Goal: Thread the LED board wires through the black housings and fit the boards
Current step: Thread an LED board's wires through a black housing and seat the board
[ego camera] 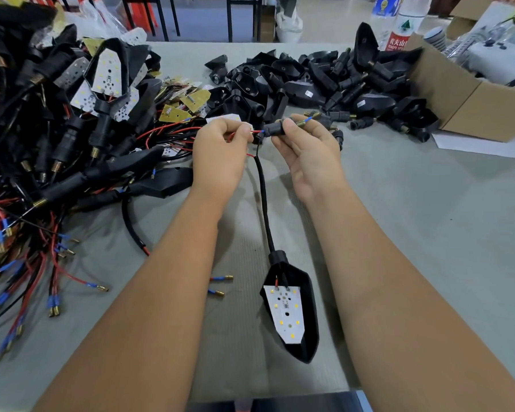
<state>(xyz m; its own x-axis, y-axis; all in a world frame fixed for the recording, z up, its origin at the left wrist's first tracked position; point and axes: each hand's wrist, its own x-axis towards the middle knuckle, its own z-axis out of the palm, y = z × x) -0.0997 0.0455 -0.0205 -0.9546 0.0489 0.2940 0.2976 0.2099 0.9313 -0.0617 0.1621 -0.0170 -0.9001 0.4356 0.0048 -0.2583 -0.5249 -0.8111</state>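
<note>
My left hand (220,153) pinches thin red wires (252,132) just left of a small black stem housing (272,130). My right hand (306,144) grips that stem housing, and a blue-sleeved brass terminal (305,121) sticks out past its fingers. A black sleeved cable (263,200) hangs down from the hands to a black pointed housing (305,319) lying on the table. A white LED board (286,315) sits inside that housing, with its wires soldered at the top.
A pile of wired housings and boards (72,120) fills the left side. Loose empty black housings (324,84) lie at the back, beside a cardboard box (470,105). Two loose terminals (220,285) lie between my forearms. Bottles (399,22) stand at the far right.
</note>
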